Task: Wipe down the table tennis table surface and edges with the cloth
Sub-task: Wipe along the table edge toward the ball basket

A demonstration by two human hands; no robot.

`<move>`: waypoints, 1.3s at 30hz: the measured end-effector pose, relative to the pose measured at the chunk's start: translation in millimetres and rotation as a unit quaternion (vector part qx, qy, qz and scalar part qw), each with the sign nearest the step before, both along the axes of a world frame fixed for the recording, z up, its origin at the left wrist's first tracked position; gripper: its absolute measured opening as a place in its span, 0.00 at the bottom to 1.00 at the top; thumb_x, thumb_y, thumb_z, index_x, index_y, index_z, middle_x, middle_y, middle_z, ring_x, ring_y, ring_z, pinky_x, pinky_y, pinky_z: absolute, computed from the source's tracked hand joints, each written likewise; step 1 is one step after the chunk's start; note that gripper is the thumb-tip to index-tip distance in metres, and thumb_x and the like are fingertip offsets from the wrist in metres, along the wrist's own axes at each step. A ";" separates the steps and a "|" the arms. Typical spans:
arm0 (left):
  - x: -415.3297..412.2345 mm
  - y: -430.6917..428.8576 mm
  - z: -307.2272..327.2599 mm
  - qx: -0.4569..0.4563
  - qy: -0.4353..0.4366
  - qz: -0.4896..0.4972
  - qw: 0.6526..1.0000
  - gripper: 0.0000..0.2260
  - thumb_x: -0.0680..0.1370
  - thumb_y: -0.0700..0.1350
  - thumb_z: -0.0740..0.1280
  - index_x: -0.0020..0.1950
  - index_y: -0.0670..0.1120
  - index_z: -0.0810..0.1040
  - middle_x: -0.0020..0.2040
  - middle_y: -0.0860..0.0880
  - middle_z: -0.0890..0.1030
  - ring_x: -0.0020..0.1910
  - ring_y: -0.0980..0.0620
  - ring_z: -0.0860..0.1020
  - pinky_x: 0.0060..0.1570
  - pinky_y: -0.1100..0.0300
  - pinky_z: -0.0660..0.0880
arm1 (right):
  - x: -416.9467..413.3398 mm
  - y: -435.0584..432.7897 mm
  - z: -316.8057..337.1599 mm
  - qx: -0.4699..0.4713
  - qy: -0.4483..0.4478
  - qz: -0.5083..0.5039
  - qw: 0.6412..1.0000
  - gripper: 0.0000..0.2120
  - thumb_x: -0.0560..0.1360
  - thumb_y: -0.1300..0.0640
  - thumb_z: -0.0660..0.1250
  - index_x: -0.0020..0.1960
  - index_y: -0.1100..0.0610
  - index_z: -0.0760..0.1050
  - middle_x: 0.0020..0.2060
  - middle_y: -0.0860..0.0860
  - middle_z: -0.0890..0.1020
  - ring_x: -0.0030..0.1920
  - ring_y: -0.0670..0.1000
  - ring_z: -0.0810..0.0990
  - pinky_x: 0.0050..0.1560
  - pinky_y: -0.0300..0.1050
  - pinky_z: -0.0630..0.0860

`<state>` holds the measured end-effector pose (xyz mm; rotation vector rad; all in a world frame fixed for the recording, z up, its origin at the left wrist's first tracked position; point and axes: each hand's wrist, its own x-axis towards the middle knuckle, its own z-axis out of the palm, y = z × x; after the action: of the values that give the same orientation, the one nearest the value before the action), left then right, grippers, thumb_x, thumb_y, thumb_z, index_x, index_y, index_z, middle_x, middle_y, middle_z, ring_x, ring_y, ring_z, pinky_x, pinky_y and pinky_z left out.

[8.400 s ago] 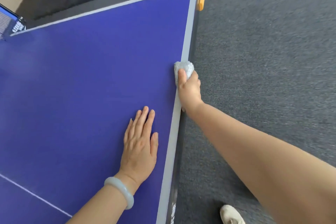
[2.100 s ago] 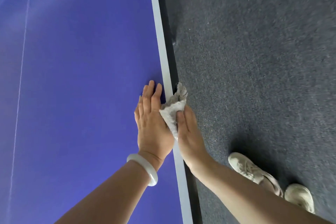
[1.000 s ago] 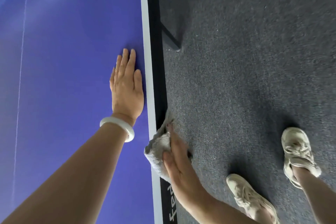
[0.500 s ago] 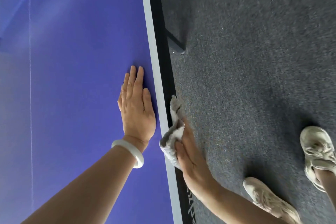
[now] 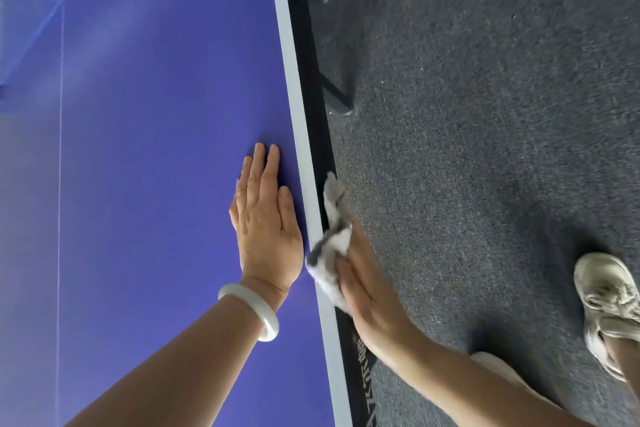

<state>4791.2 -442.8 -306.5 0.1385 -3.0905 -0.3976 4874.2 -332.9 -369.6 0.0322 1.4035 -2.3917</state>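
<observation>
Presses a bunched white-and-grey cloth (image 5: 330, 248) against the long side of the table tennis table (image 5: 156, 149) with the right hand (image 5: 374, 302), fingers (image 5: 363, 260) close together and nearly straight, laid along the dark side edge (image 5: 311, 80), thumb resting on the cloth's near end. Pins the cloth where the white border stripe (image 5: 298, 121) meets that edge, the lower bunch lapping over the stripe, the loose upper tail standing up beside the edge past the fingertips.

Lays the left hand (image 5: 266, 232) flat on the blue top just inside the stripe, palm down, fingers straight and side by side, thumb drawn in alongside, holding nothing. Sets it level with the cloth, just beside it yet apart, with the stripe between. Wears a pale, smooth bangle (image 5: 256, 308) on the left wrist.

Stands on dark grey carpet (image 5: 485, 114) in a pale, worn shoe (image 5: 609, 308), seen at the right margin. Hides part of a second pale shape (image 5: 491, 360) behind the right forearm; cannot tell what.

Shows a thin white centre line (image 5: 59, 184) running down the blue top, well left of the resting hand. Shows white lettering (image 5: 363, 378) on the dark edge just below the right wrist, too skewed to read, and a dark frame leg (image 5: 337, 94) under the table farther along, foot down on the carpet.
</observation>
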 end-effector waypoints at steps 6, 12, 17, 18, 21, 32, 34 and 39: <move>-0.9 1.5 0.8 0.005 -0.008 0.002 1.000 0.23 0.83 0.47 0.48 0.79 0.52 0.58 0.80 0.57 0.55 0.79 0.58 0.51 0.77 0.50 0.51 | -92.7 -1.5 -4.9 0.109 0.036 -0.018 0.993 0.20 0.85 0.61 0.49 0.75 0.67 0.60 0.72 0.58 0.66 0.74 0.54 0.64 0.77 0.50 0.57; 0.5 0.4 2.0 0.003 -0.013 0.007 1.000 0.23 0.84 0.47 0.49 0.80 0.53 0.58 0.80 0.58 0.55 0.79 0.59 0.50 0.77 0.49 0.51 | -121.6 -1.2 11.7 0.089 0.027 -0.058 0.994 0.21 0.86 0.60 0.49 0.77 0.62 0.57 0.76 0.55 0.63 0.76 0.49 0.60 0.77 0.46 0.55; -1.3 1.1 2.9 0.006 -0.018 0.001 1.000 0.23 0.83 0.47 0.49 0.80 0.52 0.58 0.80 0.58 0.54 0.79 0.58 0.51 0.76 0.55 0.48 | -16.3 2.1 7.4 0.064 0.011 0.004 0.998 0.27 0.83 0.53 0.49 0.80 0.60 0.51 0.79 0.57 0.56 0.79 0.53 0.54 0.79 0.58 0.51; -0.8 0.9 2.9 0.005 -0.019 0.002 1.000 0.23 0.83 0.47 0.49 0.80 0.52 0.58 0.80 0.58 0.54 0.79 0.58 0.51 0.76 0.56 0.48 | -17.5 3.6 7.0 0.058 -0.002 0.013 0.998 0.28 0.82 0.51 0.50 0.79 0.60 0.52 0.78 0.58 0.57 0.79 0.54 0.54 0.78 0.59 0.52; 0.6 1.4 3.8 0.001 -0.021 0.007 1.000 0.23 0.83 0.47 0.49 0.80 0.51 0.59 0.80 0.57 0.55 0.79 0.59 0.51 0.75 0.61 0.46 | -66.2 5.9 9.2 0.063 -0.022 0.017 0.998 0.25 0.84 0.52 0.49 0.80 0.57 0.52 0.78 0.54 0.58 0.79 0.49 0.56 0.78 0.53 0.54; 0.6 0.9 1.7 -0.011 -0.016 -0.001 1.000 0.23 0.83 0.47 0.49 0.79 0.51 0.59 0.80 0.56 0.56 0.79 0.56 0.52 0.76 0.46 0.53 | -169.5 6.6 -10.2 -0.023 -0.174 0.050 0.983 0.18 0.86 0.50 0.49 0.69 0.52 0.71 0.62 0.52 0.81 0.63 0.52 0.79 0.67 0.55 0.74; -0.6 -0.5 1.7 -0.019 -0.017 -0.004 1.000 0.23 0.83 0.47 0.49 0.79 0.50 0.59 0.80 0.55 0.56 0.79 0.55 0.52 0.77 0.49 0.52 | -167.7 3.2 -12.2 -0.002 -0.188 0.031 0.982 0.17 0.85 0.54 0.49 0.65 0.53 0.73 0.59 0.52 0.82 0.61 0.52 0.80 0.66 0.56 0.75; -0.4 0.8 3.2 -0.035 -0.030 -0.003 0.999 0.23 0.83 0.47 0.50 0.79 0.49 0.60 0.80 0.54 0.57 0.79 0.52 0.53 0.76 0.49 0.52 | -170.7 4.5 -10.9 -0.012 -0.222 0.056 0.973 0.17 0.86 0.51 0.49 0.69 0.47 0.71 0.61 0.49 0.82 0.62 0.50 0.80 0.65 0.56 0.76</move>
<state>4790.8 -442.0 -303.3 0.1438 -3.1589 -0.2916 4703.4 -328.4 -380.4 0.4421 1.1307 -2.1343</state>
